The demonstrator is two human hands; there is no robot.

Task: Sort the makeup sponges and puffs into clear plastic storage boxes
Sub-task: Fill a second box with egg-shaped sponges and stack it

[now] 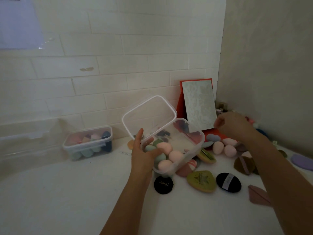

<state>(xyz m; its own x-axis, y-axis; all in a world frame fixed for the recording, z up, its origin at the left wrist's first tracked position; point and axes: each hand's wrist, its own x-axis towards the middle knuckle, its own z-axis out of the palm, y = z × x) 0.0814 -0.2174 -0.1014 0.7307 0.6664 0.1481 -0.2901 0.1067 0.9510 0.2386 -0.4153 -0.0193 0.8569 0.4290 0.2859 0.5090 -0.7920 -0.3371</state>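
Observation:
My left hand (pixel 144 155) grips the near corner of an open clear plastic box (pixel 194 146), lifted and tilted above the counter. Its clear lid (pixel 149 114) stands up behind it. Several pink sponges (pixel 165 147) and green ones lie inside. My right hand (pixel 235 124) hovers to the right, fingers curled loosely, above loose pink egg sponges (pixel 218 147) and a blue heart puff (pixel 212 138); whether it holds anything I cannot tell. Two black puffs (pixel 228 182) and a green teardrop puff (pixel 201 181) lie in front of the box.
A closed clear box (pixel 88 143) full of sponges stands at the left by the tiled wall. A red-framed mirror (pixel 198 106) leans in the corner. Brown (pixel 243 164), mauve (pixel 258 195) and purple (pixel 303 161) puffs lie at the right.

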